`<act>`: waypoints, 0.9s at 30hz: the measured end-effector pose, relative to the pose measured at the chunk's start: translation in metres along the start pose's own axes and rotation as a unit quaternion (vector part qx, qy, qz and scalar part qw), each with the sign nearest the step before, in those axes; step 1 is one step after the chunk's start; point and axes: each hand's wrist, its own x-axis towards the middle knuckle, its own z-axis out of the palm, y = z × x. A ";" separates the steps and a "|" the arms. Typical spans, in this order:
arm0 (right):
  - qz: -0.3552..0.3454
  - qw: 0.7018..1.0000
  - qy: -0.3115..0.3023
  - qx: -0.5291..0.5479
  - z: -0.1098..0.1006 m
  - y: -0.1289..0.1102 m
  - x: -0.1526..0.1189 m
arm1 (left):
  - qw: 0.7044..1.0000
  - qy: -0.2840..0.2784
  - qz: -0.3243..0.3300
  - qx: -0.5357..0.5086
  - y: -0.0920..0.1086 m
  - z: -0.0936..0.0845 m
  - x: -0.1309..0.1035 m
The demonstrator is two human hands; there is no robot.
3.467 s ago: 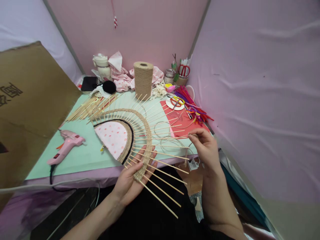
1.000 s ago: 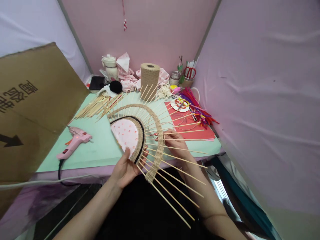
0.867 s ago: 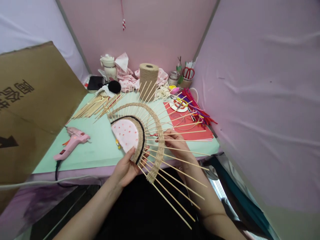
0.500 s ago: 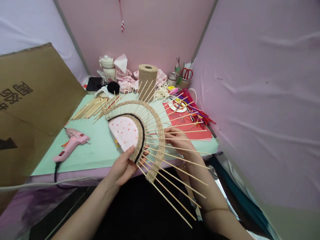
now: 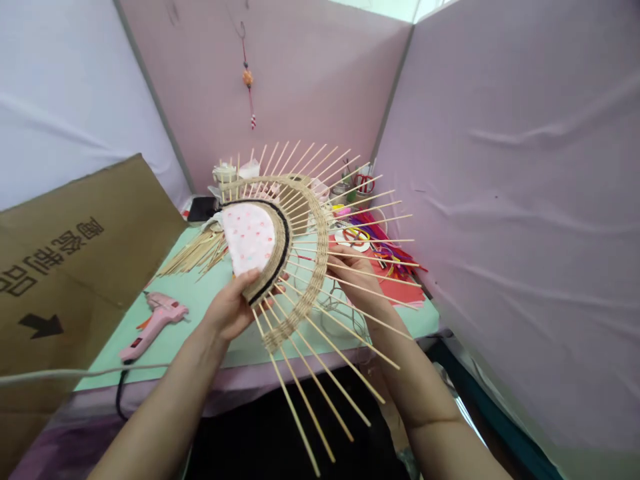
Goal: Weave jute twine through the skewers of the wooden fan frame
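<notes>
A half-round woven fan (image 5: 320, 267) is held up over the table. Thin wooden sticks radiate from it, an outer band of twine is woven across them, and a black line edges the inner twine rim. Its core is pink dotted cloth (image 5: 250, 233). My left hand (image 5: 235, 303) grips the lower inner rim, thumb on the cloth and fingers behind the sticks. At the outer band's right side, my right hand (image 5: 353, 267) pinches the fan's edge, its fingers partly hidden by sticks. A loose cord (image 5: 345, 313) hangs behind the fan.
A pink glue gun (image 5: 155, 327) lies on the green tabletop (image 5: 200, 333) at left, beside a cardboard box (image 5: 90, 253). Loose sticks (image 5: 195, 253), a twine spool (image 5: 295, 207), red sheets (image 5: 400, 291), colourful pipe cleaners (image 5: 395, 250) and red-handled scissors (image 5: 365, 182) sit farther back.
Both hands have raised the fan and tipped it more upright, its lower end shifting left. The camera view has tilted upward, showing more of the back wall and the hanging ornament.
</notes>
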 end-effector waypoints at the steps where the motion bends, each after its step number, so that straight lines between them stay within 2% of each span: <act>1: -0.008 1.000 -0.005 -0.006 0.004 0.001 0.002 | 1.000 -0.015 0.018 -0.001 0.006 -0.003 0.006; 4: -0.021 0.999 -0.029 -0.016 0.014 0.011 0.006 | 0.994 -0.087 0.033 -0.055 0.010 -0.015 0.021; 8: -0.014 0.996 -0.057 -0.071 0.019 0.028 0.007 | 0.984 -0.131 -0.049 -0.114 -0.002 -0.029 0.028; 11: -0.025 0.991 -0.049 -0.123 0.018 0.033 0.002 | 0.977 -0.150 -0.081 -0.130 -0.006 -0.036 0.028; 15: -0.039 0.988 -0.027 -0.148 0.016 0.033 -0.012 | 0.977 -0.152 -0.095 -0.117 -0.006 -0.045 0.026; 20: -0.014 0.986 0.016 -0.167 0.013 0.036 -0.035 | 0.977 -0.154 -0.098 -0.106 -0.011 -0.063 0.015; 27: -0.042 0.974 0.077 -0.209 0.016 0.041 -0.064 | 0.981 -0.132 -0.126 -0.072 -0.020 -0.085 -0.002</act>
